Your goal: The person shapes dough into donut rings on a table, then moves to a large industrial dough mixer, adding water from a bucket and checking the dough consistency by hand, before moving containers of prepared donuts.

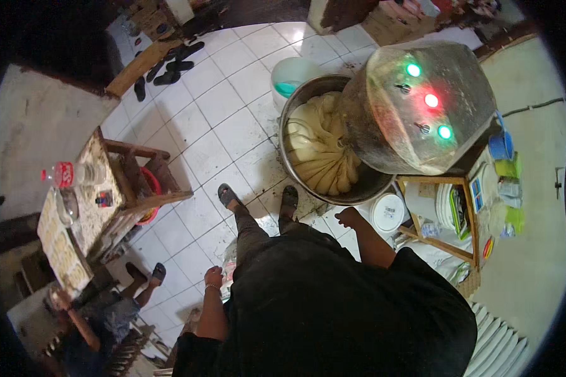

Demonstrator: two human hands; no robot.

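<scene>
A large metal mixer bowl (285, 151) stands in front of me, holding a mass of pale dough (321, 147) gathered in twisted folds. Over its right side reaches the worn mixer head (383, 119), with two green lights, one red light and two knobs. My right hand (348, 217) is just off the bowl's near rim, fingers curled in and nothing visible in them. By my left side hangs my left hand (214, 275), a bracelet at the wrist. Its fingers look curled too, with no object showing. Neither hand touches the dough.
Right of me are a white lidded bucket (388, 212) and a wooden shelf (437, 250). A pale tub (290, 78) stands behind the bowl. On the left, a floured table (97, 188) carries a plastic bottle (63, 174); a co-worker (100, 320) sits near a tray of dough pieces (63, 254).
</scene>
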